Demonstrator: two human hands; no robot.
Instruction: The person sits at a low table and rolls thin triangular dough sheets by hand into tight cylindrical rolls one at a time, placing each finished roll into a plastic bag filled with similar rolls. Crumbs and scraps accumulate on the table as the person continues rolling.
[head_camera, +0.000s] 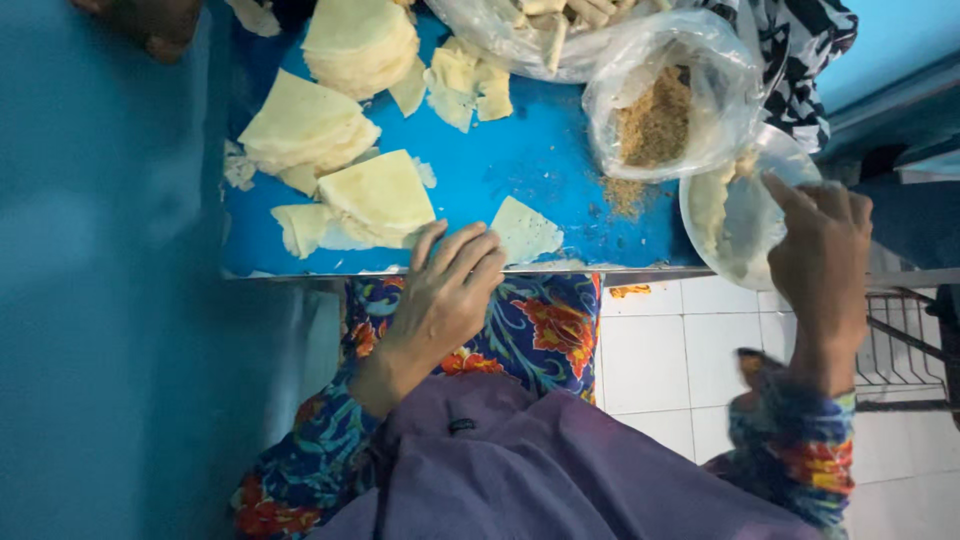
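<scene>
Your left hand (445, 290) is resting at the near edge of the blue surface (520, 160), fingers loosely spread and holding nothing; the single triangular dough wrapper (525, 230) is lying just right of its fingertips. Your right hand (822, 262), farther from the wrapper, is closing its grip on the paste bowl's (740, 215) rim.
</scene>
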